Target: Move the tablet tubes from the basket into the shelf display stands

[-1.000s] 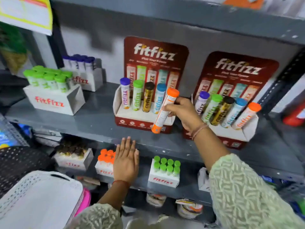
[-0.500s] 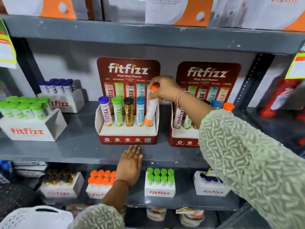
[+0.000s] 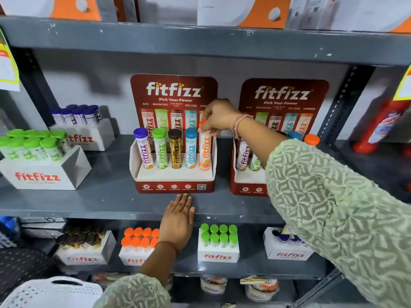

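A red fitfizz display stand (image 3: 173, 185) sits mid-shelf with purple, green, brown and blue tubes standing in it. My right hand (image 3: 216, 117) grips the top of an orange tablet tube (image 3: 204, 152), which stands upright in the stand's rightmost slot. A second red stand (image 3: 249, 187) to the right holds more tubes, partly hidden by my right arm. My left hand (image 3: 179, 218) lies flat, fingers together, on the shelf's front edge below the first stand. The white basket (image 3: 51, 292) shows at the bottom left corner.
White fitfizz boxes with green-capped tubes (image 3: 42, 161) and purple-capped tubes (image 3: 82, 127) stand at the shelf's left. The lower shelf carries boxes of orange (image 3: 135, 247) and green tubes (image 3: 219, 243). A red bottle (image 3: 378, 130) stands at the right. The upper shelf (image 3: 200, 43) hangs close above.
My right hand has carried the orange tube from in front of the stand up and into its rightmost slot, turning it upright. The view has shifted upward. My left hand stayed on the shelf edge.
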Demonstrator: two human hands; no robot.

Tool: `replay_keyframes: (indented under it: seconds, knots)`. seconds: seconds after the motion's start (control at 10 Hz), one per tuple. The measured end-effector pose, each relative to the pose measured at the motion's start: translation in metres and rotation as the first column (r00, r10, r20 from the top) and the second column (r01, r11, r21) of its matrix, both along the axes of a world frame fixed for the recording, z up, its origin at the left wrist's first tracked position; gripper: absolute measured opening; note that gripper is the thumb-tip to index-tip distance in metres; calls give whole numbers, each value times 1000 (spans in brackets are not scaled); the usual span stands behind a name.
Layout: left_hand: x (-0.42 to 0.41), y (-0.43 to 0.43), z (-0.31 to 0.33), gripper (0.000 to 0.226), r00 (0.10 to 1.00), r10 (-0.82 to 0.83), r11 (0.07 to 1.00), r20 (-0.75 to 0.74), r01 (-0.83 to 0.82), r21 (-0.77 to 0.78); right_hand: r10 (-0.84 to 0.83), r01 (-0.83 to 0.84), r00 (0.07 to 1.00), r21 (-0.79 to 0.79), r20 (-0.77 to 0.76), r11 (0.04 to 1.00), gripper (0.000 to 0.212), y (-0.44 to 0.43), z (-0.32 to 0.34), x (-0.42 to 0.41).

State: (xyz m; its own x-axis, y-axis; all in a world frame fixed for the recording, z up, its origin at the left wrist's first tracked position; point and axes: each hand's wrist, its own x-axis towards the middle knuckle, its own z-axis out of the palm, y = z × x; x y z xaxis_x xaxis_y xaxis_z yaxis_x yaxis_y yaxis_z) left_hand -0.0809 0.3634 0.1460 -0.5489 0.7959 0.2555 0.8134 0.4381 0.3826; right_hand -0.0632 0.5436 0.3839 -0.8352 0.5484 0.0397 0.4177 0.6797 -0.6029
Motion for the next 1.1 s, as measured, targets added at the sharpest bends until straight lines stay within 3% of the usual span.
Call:
replay_keyframes:
  seconds: [0.2,0.4,0.8,0.9,1.0,1.1]
  knots:
    - [0,0,1,44,1000,-1,1000,-8,1,-31,-36,44,996,98,-78,994,29,4,-12,-1]
    - [1,1,0,44,1000,14,999,-3,-14,-43,6,-6,1000,87,-5,996,29,8,-30,-1]
    - [2,1,3,45,1000,0,998,8,1,-64,-38,38,999,8,-36,999,43,2,-35,3]
    - [0,-2,3,46,999,-40,995,-8,39,-94,-40,40,994,-2,-105,999,51,-6,-51,16]
    - [-1,-3,8,47,997,-63,992,44,68,-104,-108,129,970,84,-217,988,59,-17,-67,34]
    - [-1,-3,14,48,995,-69,987,76,80,-142,-187,269,923,216,-337,939,52,-43,-109,67]
